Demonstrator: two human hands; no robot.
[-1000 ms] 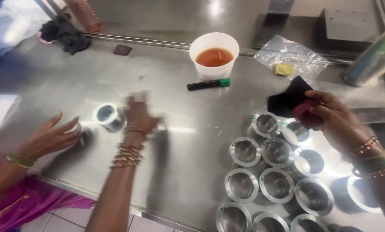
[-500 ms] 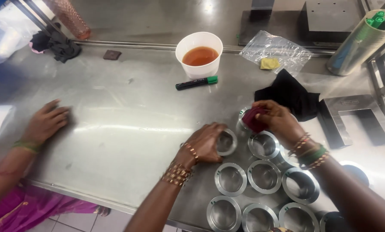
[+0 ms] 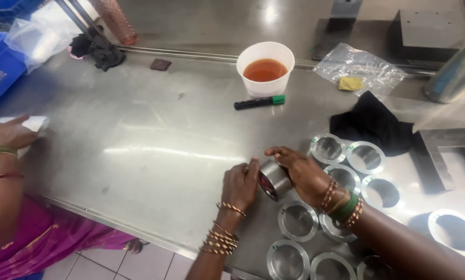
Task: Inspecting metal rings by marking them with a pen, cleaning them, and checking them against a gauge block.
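My left hand (image 3: 240,184) and my right hand (image 3: 301,173) both grip one round metal cup (image 3: 275,178), tipped on its side just above the steel table (image 3: 139,150). Its open mouth faces my left hand, and something dark red shows inside it. Several more metal cups (image 3: 298,220) stand upright in rows right of and below my hands. Both wrists wear bangles.
A white tub of orange-brown liquid (image 3: 265,68) and a black marker with a green cap (image 3: 259,102) lie farther back. A black cloth (image 3: 372,124) and a clear plastic bag (image 3: 358,67) are at right. Another person's hand (image 3: 7,136) rests on something white at the left edge.
My left hand came across from the table's left side to the cups. Both hands lifted one cup off the group and tipped it. The other person's hand stayed at the left.
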